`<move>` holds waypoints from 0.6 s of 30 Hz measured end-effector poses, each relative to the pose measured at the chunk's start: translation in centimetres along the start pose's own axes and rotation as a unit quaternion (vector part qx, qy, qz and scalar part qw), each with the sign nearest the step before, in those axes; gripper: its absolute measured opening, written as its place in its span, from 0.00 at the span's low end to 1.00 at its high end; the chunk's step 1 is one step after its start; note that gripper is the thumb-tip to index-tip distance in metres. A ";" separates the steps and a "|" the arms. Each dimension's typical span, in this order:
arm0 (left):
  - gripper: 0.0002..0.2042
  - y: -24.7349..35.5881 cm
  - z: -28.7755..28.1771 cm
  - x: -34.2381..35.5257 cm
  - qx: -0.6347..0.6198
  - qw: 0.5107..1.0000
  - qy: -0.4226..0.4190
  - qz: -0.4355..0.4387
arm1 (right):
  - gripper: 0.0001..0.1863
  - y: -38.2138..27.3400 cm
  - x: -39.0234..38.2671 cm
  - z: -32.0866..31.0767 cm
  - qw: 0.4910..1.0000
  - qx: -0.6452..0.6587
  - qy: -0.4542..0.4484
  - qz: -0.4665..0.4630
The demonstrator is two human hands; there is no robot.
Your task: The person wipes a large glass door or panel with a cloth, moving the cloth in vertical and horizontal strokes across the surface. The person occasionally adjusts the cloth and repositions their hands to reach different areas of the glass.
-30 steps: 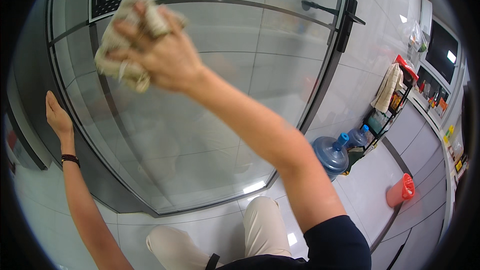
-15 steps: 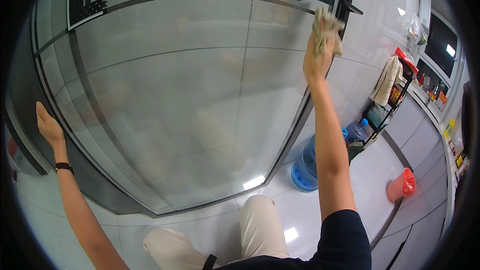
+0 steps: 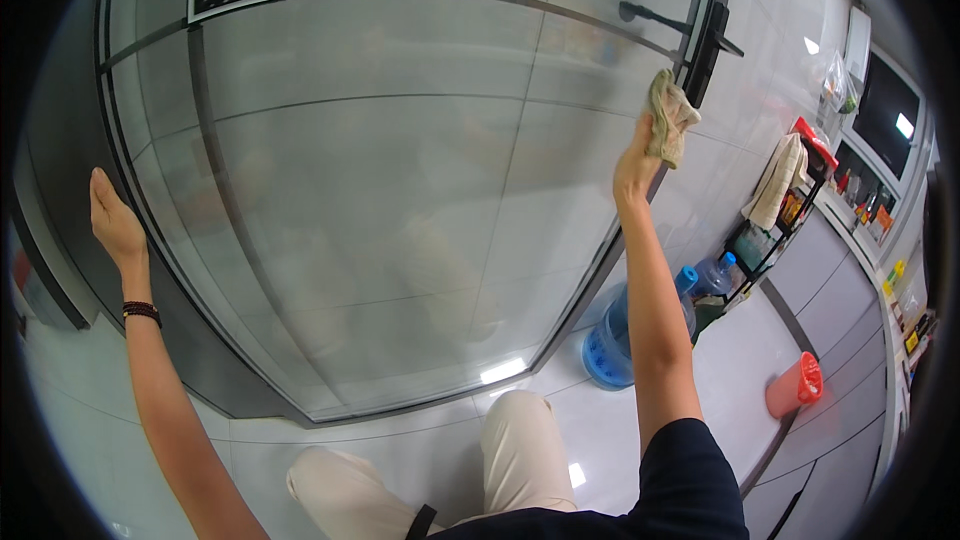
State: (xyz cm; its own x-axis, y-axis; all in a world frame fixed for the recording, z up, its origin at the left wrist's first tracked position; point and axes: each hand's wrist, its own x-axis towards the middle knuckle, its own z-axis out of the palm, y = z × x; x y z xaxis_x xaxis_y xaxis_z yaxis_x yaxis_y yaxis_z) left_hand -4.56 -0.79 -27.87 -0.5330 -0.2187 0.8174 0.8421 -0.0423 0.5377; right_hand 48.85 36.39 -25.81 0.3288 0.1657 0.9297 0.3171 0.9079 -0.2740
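Observation:
A tall glass door (image 3: 400, 190) with a dark grey frame fills the middle of the view. My right hand (image 3: 634, 168) grips a pale, greenish cloth (image 3: 672, 120) at the door's right frame edge, just below the black handle (image 3: 655, 16). Part of the fingers is hidden behind the cloth. On the left, my left hand (image 3: 118, 225) has its fingers stretched out beside the wide grey frame (image 3: 62, 155) and holds nothing. Whether its palm touches the frame, I cannot tell.
Blue water jugs (image 3: 610, 345) stand on the tiled floor right of the door. Behind them is a black rack (image 3: 790, 225) with a cream towel (image 3: 776, 180) over it. A red bin (image 3: 795, 386) stands by the grey cabinets (image 3: 835, 340) at right.
My right hand has moved down the door's right edge with the cloth, away from the handle. The left hand stays by the left frame, a little higher. The view has shifted slightly.

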 end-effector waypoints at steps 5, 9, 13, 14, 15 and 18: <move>0.27 1.1 0.1 -0.4 -0.016 1.000 0.009 -0.013 | 0.21 -8.8 -2.5 7.3 0.978 -0.114 0.006 -0.176; 0.27 2.2 0.3 -0.7 0.017 1.000 0.005 -0.011 | 0.31 -22.8 -8.8 13.3 0.973 -0.041 -0.104 -0.200; 0.26 0.2 0.4 -0.1 0.012 1.000 -0.010 0.011 | 0.28 -34.0 -17.0 19.0 0.927 0.107 -0.242 -0.267; 0.26 -0.2 0.4 0.0 -0.008 1.000 -0.025 0.010 | 0.27 -35.5 -18.4 19.8 0.911 0.132 -0.257 -0.294; 0.26 -0.8 -0.1 0.3 -0.025 0.999 -0.035 0.009 | 0.25 -36.0 -18.6 19.8 0.909 0.135 -0.255 -0.301; 0.26 -1.3 -0.4 0.4 -0.008 0.999 -0.038 0.023 | 0.22 -34.6 -17.8 18.7 0.906 0.108 -0.241 -0.332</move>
State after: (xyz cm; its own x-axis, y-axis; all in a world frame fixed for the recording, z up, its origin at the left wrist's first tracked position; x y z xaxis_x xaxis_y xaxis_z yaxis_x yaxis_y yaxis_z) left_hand -5.83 -1.22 -28.33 -0.4985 -0.1466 0.8544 0.8663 -0.0493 0.4971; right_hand 15.37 9.23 -28.27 -0.3132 -0.3433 0.8855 0.1046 0.9142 0.3915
